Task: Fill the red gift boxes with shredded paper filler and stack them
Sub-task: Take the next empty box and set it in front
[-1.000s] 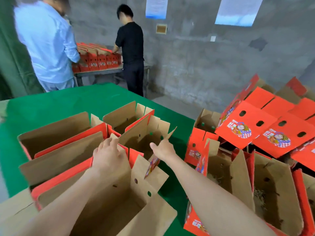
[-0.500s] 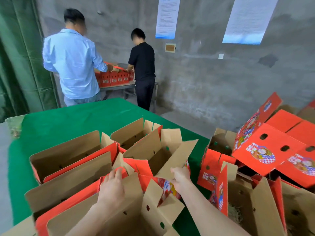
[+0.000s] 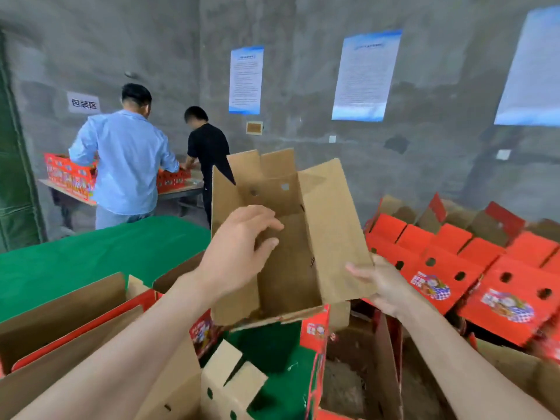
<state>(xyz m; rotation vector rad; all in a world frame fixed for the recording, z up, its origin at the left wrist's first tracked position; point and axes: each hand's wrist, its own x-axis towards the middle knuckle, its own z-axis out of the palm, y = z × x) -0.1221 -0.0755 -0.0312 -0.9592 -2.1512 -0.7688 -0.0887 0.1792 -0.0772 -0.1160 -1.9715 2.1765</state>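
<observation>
I hold one red gift box (image 3: 291, 268) up in the air, tipped with its open top and brown inside facing me. My right hand (image 3: 383, 284) pinches the box's right flap, thumb on the inside and fingers behind. My left hand (image 3: 238, 250) hovers at the box's left wall, its fingers loosely curled over the opening with nothing between them. The lifted box looks empty. Under it stand more open boxes (image 3: 75, 313) on the green table (image 3: 91, 253). A box at the lower right (image 3: 345, 380) has something dark and blurred inside.
Closed red boxes with round holes (image 3: 454, 268) are piled to the right. A person in a blue shirt (image 3: 127, 162) and a person in black (image 3: 209, 147) work at a far table with red boxes (image 3: 66, 174). A grey wall with posters lies behind.
My right hand has lifted the box off the table and tipped its opening toward me. My left hand left the near box and rose to the lifted one. My view has tilted upward.
</observation>
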